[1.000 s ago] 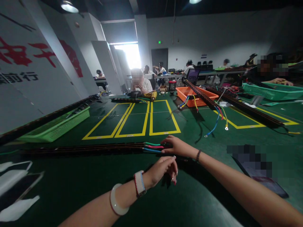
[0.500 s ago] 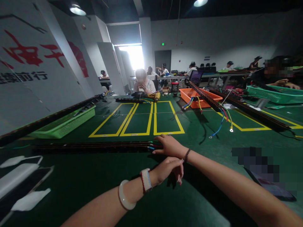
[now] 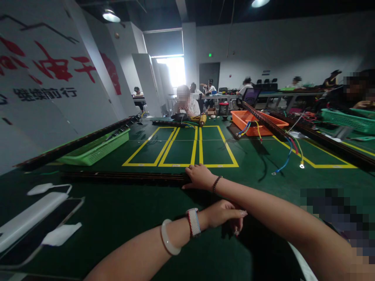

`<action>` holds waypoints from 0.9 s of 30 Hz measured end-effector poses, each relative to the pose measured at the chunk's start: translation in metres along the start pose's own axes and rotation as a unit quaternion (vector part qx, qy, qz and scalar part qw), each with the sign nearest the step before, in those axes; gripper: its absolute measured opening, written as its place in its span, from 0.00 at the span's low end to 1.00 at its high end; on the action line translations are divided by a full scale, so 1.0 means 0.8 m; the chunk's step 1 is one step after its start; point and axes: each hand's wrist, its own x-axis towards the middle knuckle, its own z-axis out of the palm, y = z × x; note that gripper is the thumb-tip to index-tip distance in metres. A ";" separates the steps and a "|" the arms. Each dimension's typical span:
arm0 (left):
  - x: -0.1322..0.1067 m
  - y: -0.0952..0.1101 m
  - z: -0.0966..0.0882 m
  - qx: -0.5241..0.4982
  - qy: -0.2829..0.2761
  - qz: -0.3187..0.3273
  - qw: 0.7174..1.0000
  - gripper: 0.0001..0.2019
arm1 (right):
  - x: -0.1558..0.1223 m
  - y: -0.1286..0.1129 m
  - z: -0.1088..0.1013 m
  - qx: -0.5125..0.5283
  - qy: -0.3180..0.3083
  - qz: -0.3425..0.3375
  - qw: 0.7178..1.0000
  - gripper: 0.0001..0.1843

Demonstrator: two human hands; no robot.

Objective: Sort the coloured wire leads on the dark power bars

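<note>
A long dark bundle of sleeved cables [image 3: 125,177] lies crosswise on the green table. My right hand [image 3: 199,177], wearing a beaded bracelet, is over its right end, thumb on the near side and fingers on the far side; the coloured wire tips there are hidden. Nearer to me, under my right forearm, my left hand [image 3: 225,214] hangs with its thumb stretched out and its fingers loosely bent downward. Nothing shows in it. A watch [image 3: 193,222] and a pale bangle [image 3: 170,237] are on that wrist and forearm.
Yellow rectangles mark the table [image 3: 152,249]. A green basket [image 3: 96,150] is at left, an orange basket [image 3: 249,125] at right with cables across it, lugged wires hanging out. White-and-black items [image 3: 35,222] lie at near left. People sit at the far side and back tables.
My right hand has shifted left along the bundle, covering the wire tips that showed before. My left hand sits a little further right and lower. The view has turned slightly left.
</note>
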 end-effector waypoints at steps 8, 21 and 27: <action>-0.002 -0.003 0.000 0.007 0.001 -0.008 1.000 0.23 | 0.001 -0.008 0.001 0.019 -0.011 0.023 0.999 0.30; -0.009 0.010 0.008 -0.054 0.034 -0.019 0.998 0.14 | 0.002 -0.012 -0.035 -0.030 0.092 0.004 0.995 0.16; -0.015 0.015 -0.005 -0.283 0.170 0.066 0.942 0.09 | 0.002 -0.005 -0.064 -0.017 0.044 0.028 0.999 0.16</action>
